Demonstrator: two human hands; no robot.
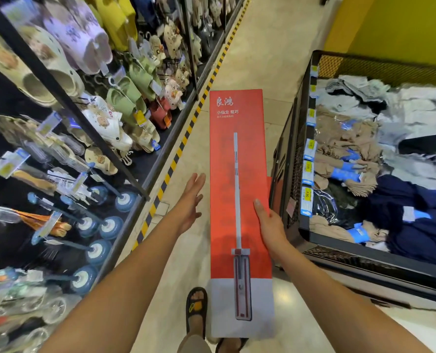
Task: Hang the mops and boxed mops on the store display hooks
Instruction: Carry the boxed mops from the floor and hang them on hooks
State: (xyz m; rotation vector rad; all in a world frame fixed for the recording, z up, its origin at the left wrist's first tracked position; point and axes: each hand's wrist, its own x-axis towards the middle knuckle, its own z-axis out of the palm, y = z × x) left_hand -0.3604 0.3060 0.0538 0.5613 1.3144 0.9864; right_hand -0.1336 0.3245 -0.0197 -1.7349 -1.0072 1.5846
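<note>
Head camera: the right hand (270, 225) grips the right edge of the boxed mop (237, 149), held above the aisle floor (250, 59), while the left hand (191, 200) hovers spread just beside its left edge.

Both arms out front: left hand (192, 202) open, fingers straight; right hand (270, 225) grips the box (224, 161) edge, thumb on top.

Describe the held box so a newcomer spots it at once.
Look down the tiled aisle between the slipper rack and the wire bin of clothes. A long flat box fills the middle, gripped at its edge by the right hand. Alone here, it is red above white with a mop pictured.
</note>
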